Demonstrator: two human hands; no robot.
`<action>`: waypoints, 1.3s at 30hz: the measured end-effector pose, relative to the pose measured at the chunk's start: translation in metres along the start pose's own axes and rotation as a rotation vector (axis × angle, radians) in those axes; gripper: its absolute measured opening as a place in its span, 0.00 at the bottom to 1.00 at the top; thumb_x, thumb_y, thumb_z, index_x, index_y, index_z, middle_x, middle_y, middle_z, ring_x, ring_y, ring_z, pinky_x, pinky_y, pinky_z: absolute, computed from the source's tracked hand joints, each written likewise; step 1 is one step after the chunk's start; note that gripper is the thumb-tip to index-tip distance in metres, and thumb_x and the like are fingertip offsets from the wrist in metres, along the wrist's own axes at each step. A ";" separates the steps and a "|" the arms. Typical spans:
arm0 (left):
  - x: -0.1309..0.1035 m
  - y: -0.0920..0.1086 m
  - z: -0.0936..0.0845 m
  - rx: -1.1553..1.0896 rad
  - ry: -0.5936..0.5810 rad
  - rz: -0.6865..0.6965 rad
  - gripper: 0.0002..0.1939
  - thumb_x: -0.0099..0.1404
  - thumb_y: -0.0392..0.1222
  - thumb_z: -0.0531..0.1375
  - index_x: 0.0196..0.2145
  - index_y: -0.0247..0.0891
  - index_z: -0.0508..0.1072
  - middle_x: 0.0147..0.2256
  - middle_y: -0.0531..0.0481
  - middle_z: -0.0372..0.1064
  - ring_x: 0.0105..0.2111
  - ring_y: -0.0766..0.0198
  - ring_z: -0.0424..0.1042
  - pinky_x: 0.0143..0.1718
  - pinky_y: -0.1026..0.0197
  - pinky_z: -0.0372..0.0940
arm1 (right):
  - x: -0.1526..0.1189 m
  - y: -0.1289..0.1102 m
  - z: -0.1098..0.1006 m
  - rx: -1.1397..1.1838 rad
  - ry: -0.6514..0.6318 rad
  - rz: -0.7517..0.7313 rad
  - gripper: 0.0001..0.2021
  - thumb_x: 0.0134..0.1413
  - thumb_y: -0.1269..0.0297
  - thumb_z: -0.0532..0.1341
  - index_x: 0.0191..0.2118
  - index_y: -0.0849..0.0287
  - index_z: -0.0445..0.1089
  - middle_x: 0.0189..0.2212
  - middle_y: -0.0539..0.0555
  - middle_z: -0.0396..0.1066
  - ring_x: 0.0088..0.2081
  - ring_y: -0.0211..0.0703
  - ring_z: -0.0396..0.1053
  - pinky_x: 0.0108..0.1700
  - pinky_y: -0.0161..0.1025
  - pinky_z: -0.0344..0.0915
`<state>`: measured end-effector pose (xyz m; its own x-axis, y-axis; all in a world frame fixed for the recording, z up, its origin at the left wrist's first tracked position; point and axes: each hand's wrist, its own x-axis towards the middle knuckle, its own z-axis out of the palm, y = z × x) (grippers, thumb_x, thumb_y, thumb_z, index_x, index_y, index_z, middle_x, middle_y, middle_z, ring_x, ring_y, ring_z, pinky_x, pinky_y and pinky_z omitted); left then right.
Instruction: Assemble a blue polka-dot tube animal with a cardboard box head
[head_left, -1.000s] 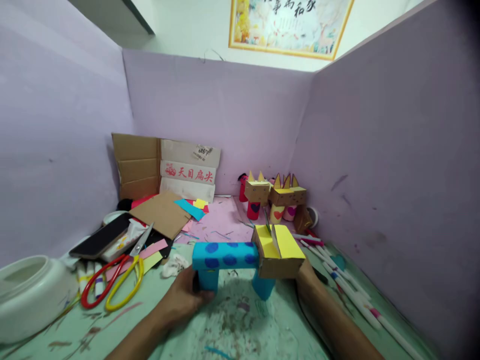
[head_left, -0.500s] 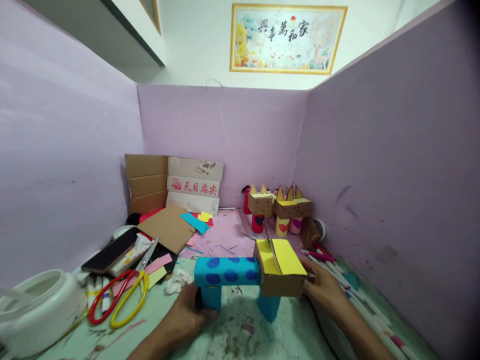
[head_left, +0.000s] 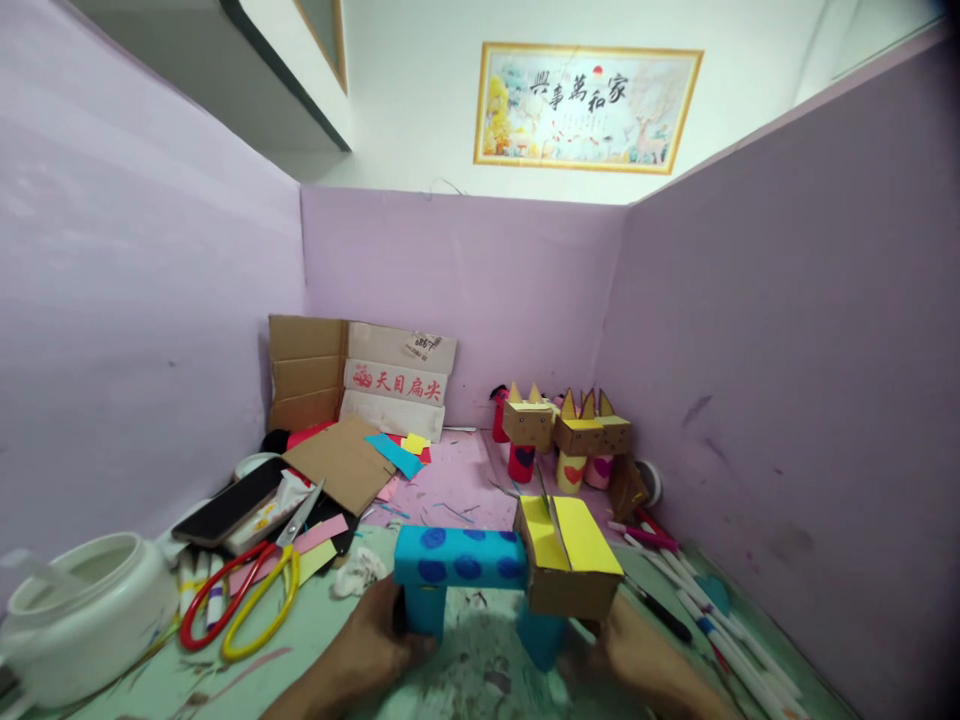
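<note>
A blue paper animal (head_left: 461,540) with dark blue spots stands upright on the green tabletop (head_left: 457,690). Its body rests on two blue tube legs. At its right end sits a cardboard box head (head_left: 574,592) with yellow strips on top and a thin upright piece between them. My left hand (head_left: 375,632) is closed round the left leg, thumb in front, other fingers partly hidden behind. Low beside the right leg, under the head, is my right hand (head_left: 626,645). Motion smears its fingers, so I cannot tell whether they touch the leg.
Red-and-yellow scissors (head_left: 259,600), a phone (head_left: 225,505), paper scraps and a white pot (head_left: 94,610) lie left. Similar cardboard animals (head_left: 529,430) stand at the back right. Markers (head_left: 731,620) and a black-handled tool (head_left: 660,610) line the right side. Purple walls (head_left: 465,290) enclose three sides.
My right hand has moved down and left, from beside the box head to near the right leg, uncovering the black-handled tool. My left hand stays at the left leg. The view has tilted up slightly.
</note>
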<state>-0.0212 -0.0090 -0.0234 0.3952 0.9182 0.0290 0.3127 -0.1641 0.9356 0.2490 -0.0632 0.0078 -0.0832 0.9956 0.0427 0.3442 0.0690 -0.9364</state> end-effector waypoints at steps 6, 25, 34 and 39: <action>-0.001 0.000 0.002 -0.063 0.016 0.006 0.22 0.42 0.32 0.59 0.39 0.36 0.69 0.31 0.53 0.65 0.33 0.61 0.61 0.33 0.61 0.59 | -0.001 0.014 0.017 0.081 0.249 -0.014 0.18 0.26 0.70 0.64 0.32 0.51 0.74 0.31 0.51 0.76 0.35 0.56 0.73 0.35 0.44 0.69; 0.003 -0.001 -0.001 -0.173 0.033 0.101 0.21 0.44 0.35 0.65 0.39 0.35 0.69 0.30 0.53 0.64 0.30 0.66 0.61 0.30 0.64 0.58 | 0.000 0.018 0.012 0.127 0.184 0.122 0.17 0.32 0.58 0.68 0.35 0.53 0.70 0.37 0.56 0.74 0.51 0.61 0.64 0.54 0.58 0.56; 0.006 -0.002 0.003 -0.047 0.040 0.062 0.19 0.45 0.33 0.63 0.39 0.34 0.69 0.28 0.55 0.63 0.28 0.67 0.60 0.28 0.65 0.57 | 0.007 0.032 0.006 -0.161 0.076 0.052 0.13 0.37 0.58 0.64 0.34 0.53 0.70 0.35 0.54 0.72 0.45 0.61 0.65 0.49 0.57 0.60; 0.002 0.003 0.001 -0.050 0.021 0.050 0.21 0.45 0.32 0.62 0.40 0.34 0.68 0.30 0.54 0.66 0.29 0.66 0.63 0.30 0.64 0.59 | 0.009 0.034 0.004 -0.214 0.055 0.012 0.12 0.39 0.59 0.62 0.32 0.57 0.69 0.31 0.56 0.71 0.37 0.57 0.68 0.42 0.54 0.65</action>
<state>-0.0187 -0.0075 -0.0205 0.3908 0.9167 0.0827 0.2491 -0.1919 0.9493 0.2559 -0.0523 -0.0252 -0.0292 0.9980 0.0564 0.5356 0.0633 -0.8421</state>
